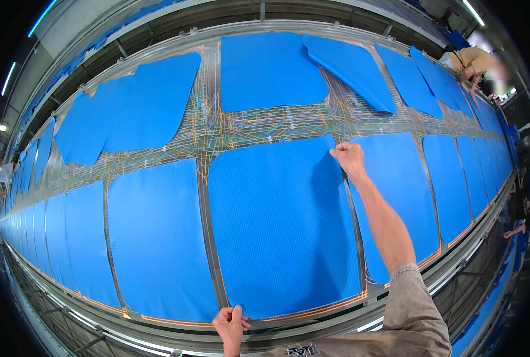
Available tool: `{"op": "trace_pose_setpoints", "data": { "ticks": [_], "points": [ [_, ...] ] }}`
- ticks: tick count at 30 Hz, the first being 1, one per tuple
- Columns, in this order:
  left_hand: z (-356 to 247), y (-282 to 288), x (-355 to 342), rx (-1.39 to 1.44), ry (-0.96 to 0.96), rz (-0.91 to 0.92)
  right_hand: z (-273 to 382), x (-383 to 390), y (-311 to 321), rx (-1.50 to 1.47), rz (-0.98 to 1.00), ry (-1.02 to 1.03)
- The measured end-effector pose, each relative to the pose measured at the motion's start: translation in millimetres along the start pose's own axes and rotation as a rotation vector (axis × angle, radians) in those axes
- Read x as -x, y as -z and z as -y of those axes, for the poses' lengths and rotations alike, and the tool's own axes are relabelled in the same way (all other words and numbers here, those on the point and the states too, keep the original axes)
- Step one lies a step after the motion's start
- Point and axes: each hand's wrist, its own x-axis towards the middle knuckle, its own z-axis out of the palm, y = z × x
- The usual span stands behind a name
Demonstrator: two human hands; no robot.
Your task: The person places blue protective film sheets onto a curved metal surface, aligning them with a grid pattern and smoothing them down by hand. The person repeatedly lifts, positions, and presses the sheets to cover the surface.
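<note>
A blue, finely ribbed sheet (277, 226) with rounded corners lies in front of me on a long table. My right hand (349, 157) is closed in a pinch at its far right corner, with the arm stretched out over the neighbouring blue sheet (399, 196). At the near left corner of the ribbed sheet, my left hand (231, 324) is closed too, thumb against fingers, at the table's front edge. A shadow falls along the right side of the sheet. Another blue sheet (161, 238) lies to the left, across a narrow dark gap.
More blue sheets run along both sides of the table (247, 125), whose surface is covered in coloured lines. In the far row, one sheet (354, 68) is folded over; others overlap (140, 107). A person (470, 62) leans over the table at the far right. Metal rails (86, 324) line the front.
</note>
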Motion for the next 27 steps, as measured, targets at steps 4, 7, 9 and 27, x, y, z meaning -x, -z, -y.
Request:
{"op": "trace_pose_setpoints", "data": {
  "ticks": [4,7,9,27],
  "points": [
    [2.8,0.4,-0.7,-0.013,-0.01,0.005,-1.6,-2.7,-3.0,0.027,-0.002,-0.01],
    [0.9,-0.8,-0.4,-0.013,0.009,-0.011,4.0,-0.7,-1.7,0.039,-0.001,-0.018],
    [2.4,-0.8,-0.9,-0.013,0.013,-0.016,6.5,0.9,-1.6,0.033,-0.005,-0.02],
    [-2.4,-2.1,-0.3,-0.002,0.042,-0.02,20.4,14.6,-0.8,0.164,-0.182,0.136]
  ]
}}
